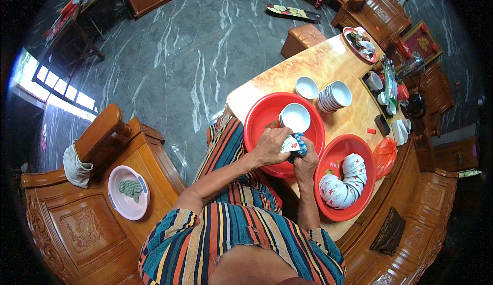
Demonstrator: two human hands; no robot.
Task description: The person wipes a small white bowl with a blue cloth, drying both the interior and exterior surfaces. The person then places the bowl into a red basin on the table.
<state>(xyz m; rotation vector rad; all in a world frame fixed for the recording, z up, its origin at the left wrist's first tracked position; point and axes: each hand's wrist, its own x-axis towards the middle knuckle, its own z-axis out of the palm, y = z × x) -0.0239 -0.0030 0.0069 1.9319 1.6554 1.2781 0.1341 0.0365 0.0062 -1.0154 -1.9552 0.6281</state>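
Observation:
Over the near part of a red plastic basin [254,131], my left hand [270,145] grips a white bowl with a red flower pattern [290,145]. My right hand [307,161] holds a blue cloth [301,145] against the same bowl. Inside this basin, white bowls [296,118] sit nested beyond my hands. A single white bowl [307,87] and a taller stack of bowls [338,95] stand on the table past the basin. To the right, a second red basin [322,204] holds a curved row of overlapping flowered bowls [341,192].
The stone-topped table [265,73] carries a red plastic bag [385,156], a tray with cups [375,82] and an oval tray [348,34] of small items. A pink basin [115,198] with a green cloth [130,188] rests on the wooden bench [154,177] at left.

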